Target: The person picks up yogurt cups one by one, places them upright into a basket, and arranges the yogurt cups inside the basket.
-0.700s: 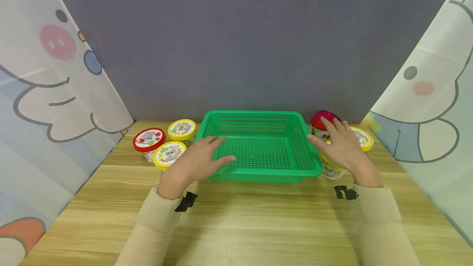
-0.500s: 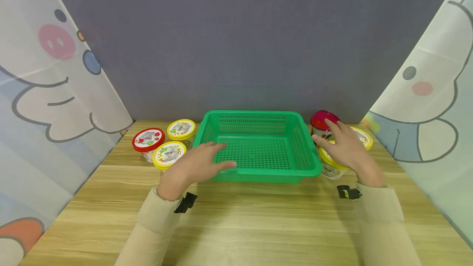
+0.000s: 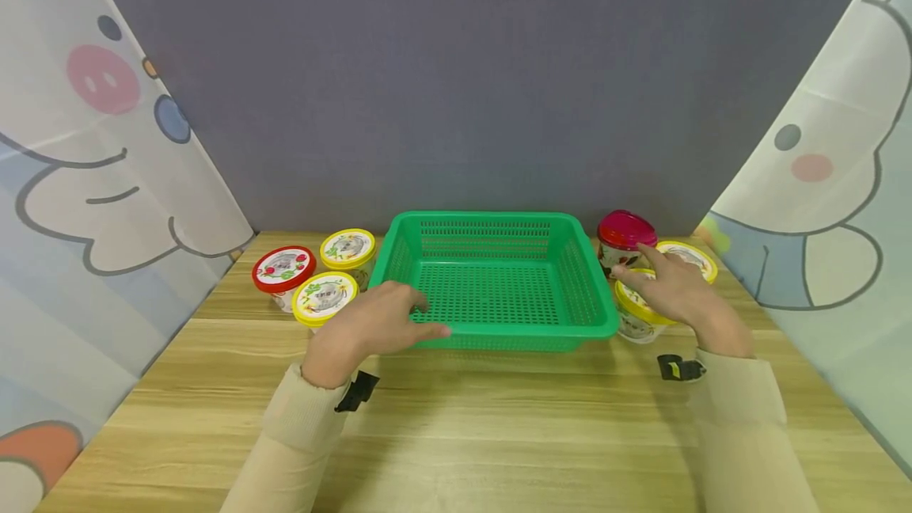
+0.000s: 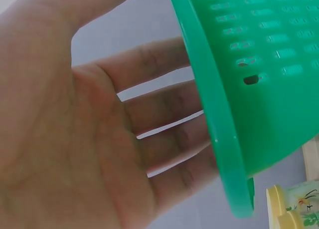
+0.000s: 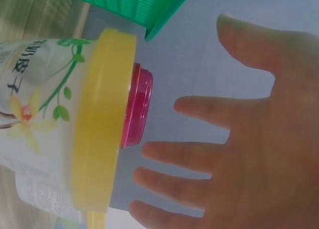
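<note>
My left hand (image 3: 374, 324) hovers at the front left corner of a green plastic basket (image 3: 527, 330), thumb spread and palm bare. In the left wrist view the rim of the basket (image 4: 212, 102) crosses in front of its fingertips and hides them. Over on the right, my right hand (image 3: 673, 288) is held above a yellow-lidded tub (image 3: 636, 324), which stands upright beside the basket. The right wrist view shows loosely extended fingers (image 5: 184, 154) apart from the yellow lid (image 5: 102, 124). A tub with a dark pink-red lid (image 3: 623, 232) stands just behind.
Another yellow-lidded tub (image 3: 694, 256) stands at far right, partly behind the right hand. Left of the basket are a red-lidded tub (image 3: 283, 269) and two yellow-lidded tubs, one nearer (image 3: 324, 298) and one farther back (image 3: 347, 248). A grey panel (image 3: 470, 85) rises behind the wooden table (image 3: 499, 434).
My right hand has shifted right and lower, off the pink-red lid and over the front yellow-lidded tub. The left hand has dropped slightly, its fingers bending a little. The tubs and basket stay put.
</note>
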Demonstrator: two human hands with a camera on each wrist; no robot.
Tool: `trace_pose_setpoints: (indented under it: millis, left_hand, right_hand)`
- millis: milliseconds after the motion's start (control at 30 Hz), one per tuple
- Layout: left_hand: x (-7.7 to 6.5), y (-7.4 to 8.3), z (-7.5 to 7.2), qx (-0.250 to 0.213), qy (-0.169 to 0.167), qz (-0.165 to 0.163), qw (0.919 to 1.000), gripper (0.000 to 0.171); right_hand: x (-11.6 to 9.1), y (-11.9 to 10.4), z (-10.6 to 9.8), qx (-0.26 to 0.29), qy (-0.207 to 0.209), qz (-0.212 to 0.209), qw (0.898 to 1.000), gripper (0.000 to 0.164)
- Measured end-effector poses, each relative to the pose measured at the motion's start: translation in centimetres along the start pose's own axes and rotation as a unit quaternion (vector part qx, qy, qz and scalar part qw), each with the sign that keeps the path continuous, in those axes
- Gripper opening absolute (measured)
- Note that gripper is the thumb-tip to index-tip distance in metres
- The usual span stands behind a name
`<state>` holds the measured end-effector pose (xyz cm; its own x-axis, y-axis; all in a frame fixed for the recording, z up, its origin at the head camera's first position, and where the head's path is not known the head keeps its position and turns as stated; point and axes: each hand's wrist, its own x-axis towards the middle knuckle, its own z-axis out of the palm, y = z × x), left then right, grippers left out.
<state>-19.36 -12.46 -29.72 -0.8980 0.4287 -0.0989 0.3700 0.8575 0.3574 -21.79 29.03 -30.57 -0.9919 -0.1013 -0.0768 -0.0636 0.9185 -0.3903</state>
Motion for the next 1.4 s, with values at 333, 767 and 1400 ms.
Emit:
trace_pose_setpoints:
  millis: [333,767,1400]
  left_hand:
    - [-0.1,-0.1,-0.1,0.004,-0.022,-0.02,0.9995,0.051]
    - [0.1,-0.1,0.0,0.009,-0.049,-0.015,0.9986,0.039]
    - [0.0,-0.1,0.1,0.011,-0.048,-0.015,0.9987,0.034]
  right_hand:
    - [0.4,0.3,0.1,-0.023,-0.017,0.002,1.0,0.09]
    - [0.7,0.8,0.6,-0.037,-0.015,-0.004,0.999,0.09]
    - [0.6,0.9,1.3,-0.061,-0.006,0.0,0.998,0.081]
